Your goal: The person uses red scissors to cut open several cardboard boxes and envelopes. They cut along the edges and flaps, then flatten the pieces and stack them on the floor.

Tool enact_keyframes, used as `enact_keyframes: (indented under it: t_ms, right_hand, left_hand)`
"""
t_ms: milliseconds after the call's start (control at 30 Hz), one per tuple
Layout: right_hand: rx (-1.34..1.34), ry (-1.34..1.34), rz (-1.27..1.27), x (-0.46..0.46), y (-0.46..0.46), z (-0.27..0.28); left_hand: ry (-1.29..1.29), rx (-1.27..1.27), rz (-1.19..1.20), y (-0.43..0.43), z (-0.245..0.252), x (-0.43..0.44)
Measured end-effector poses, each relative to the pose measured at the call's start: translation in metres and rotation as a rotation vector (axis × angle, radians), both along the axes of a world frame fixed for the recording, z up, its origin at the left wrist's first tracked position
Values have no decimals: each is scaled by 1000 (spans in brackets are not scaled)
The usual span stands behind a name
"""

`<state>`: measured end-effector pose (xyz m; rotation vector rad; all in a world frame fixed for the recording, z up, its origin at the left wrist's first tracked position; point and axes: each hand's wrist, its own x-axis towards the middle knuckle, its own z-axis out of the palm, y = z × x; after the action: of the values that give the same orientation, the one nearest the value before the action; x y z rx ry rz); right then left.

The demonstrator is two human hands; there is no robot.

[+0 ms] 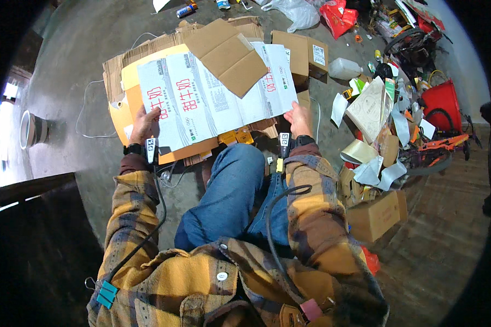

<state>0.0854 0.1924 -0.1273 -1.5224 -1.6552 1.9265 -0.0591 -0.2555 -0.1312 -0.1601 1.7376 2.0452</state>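
My left hand [144,124] grips the left end of a flattened white printed carton sheet [225,116], thumb on top and fingers hidden beneath. At its right corner my right hand [299,118] pinches the edge. A smaller folded piece of brown cardboard [229,57] lies aslant across the top of the white sheet. Beneath both is a stack of flattened cardboard, with an orange-yellow sheet [131,96] and corrugated brown sheets [113,77] showing at the left and top.
Behind my right hand stand open brown boxes [290,51] and a translucent plastic jug [345,68]. Paper and cardboard scraps, a red bucket [442,106] and an orange bicycle frame [442,143] are at the right. A cardboard box [374,216] sits lower right. A white cable [79,110] curves along the floor at left.
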Motion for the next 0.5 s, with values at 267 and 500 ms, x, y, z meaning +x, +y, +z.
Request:
enact_keyframes:
  t_ms: [267, 500]
  right_hand:
    - [-258, -77, -145, 5, -10, -74]
    - [-73, -185, -71, 15, -17, -107]
  left_hand:
    - [-37, -79, -89, -59, -29, -8]
    - [-23, -228, -123, -86, -36, -15]
